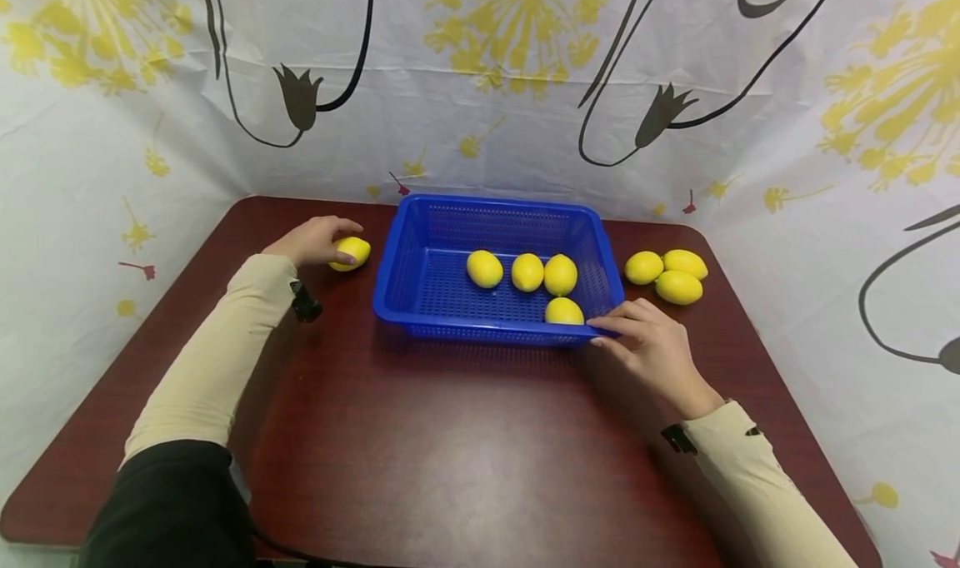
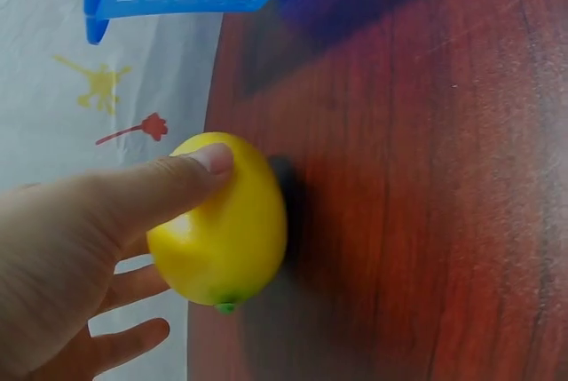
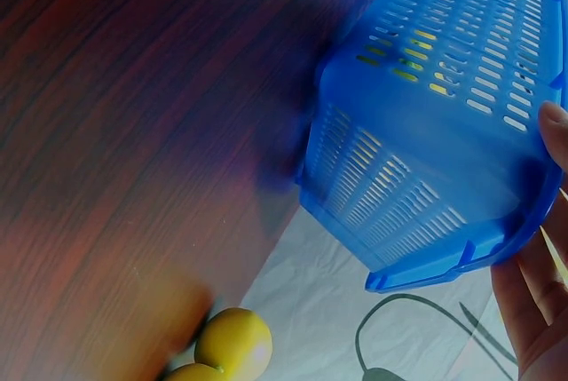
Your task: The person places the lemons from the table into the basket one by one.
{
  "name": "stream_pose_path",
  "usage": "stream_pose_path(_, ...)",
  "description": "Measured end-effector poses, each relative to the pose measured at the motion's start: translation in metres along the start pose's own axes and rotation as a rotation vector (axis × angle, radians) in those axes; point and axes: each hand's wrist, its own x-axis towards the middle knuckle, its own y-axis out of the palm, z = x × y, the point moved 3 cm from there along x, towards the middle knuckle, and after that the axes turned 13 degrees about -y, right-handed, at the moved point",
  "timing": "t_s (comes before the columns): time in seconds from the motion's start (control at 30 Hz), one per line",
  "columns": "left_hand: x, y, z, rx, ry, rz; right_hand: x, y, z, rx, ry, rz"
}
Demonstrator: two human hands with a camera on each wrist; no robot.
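Observation:
My left hand grips a yellow lemon left of the blue basket. In the left wrist view the thumb lies across this lemon, whose green tip faces down the frame, and part of the fingers is hidden behind it. With thumb and fingers my right hand pinches the basket's rim at its front right corner. Several lemons lie on the basket floor, among them a lone lemon near the middle and a lemon against the front wall, partly hidden by the rim.
Three lemons cluster on the dark red-brown table to the right of the basket. A white cloth with printed flowers hangs behind the table and along its sides. A dark cable runs along the front edge.

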Motion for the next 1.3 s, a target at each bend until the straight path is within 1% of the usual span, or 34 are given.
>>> stream_pose_path(0.1,0.001,0.004,0.001,0.012,-0.007,-0.001,0.000,0.000,0.000,0.002,0.005,-0.001)
stream_pose_path(0.27,-0.001,0.008,0.003,0.038,-0.030,-0.005,0.000,0.000,0.000,0.000,0.009,0.001)
stream_pose_path(0.53,-0.004,0.011,0.006,0.018,-0.011,-0.018,0.001,-0.001,-0.001,0.005,0.018,-0.002)
stream_pose_path(0.8,-0.002,0.013,0.010,0.055,-0.012,-0.026,0.001,-0.001,0.000,0.006,0.012,-0.001)
stream_pose_path(1.0,-0.004,0.012,0.012,0.064,-0.016,-0.040,0.001,-0.001,0.000,0.007,0.012,-0.001)
stream_pose_path(1.1,-0.004,0.011,0.010,0.061,-0.017,-0.041,0.001,-0.001,0.000,0.011,0.018,0.003)
stream_pose_path(1.3,-0.005,-0.002,0.001,0.045,-0.031,-0.045,0.001,-0.001,0.000,0.011,0.020,0.007)
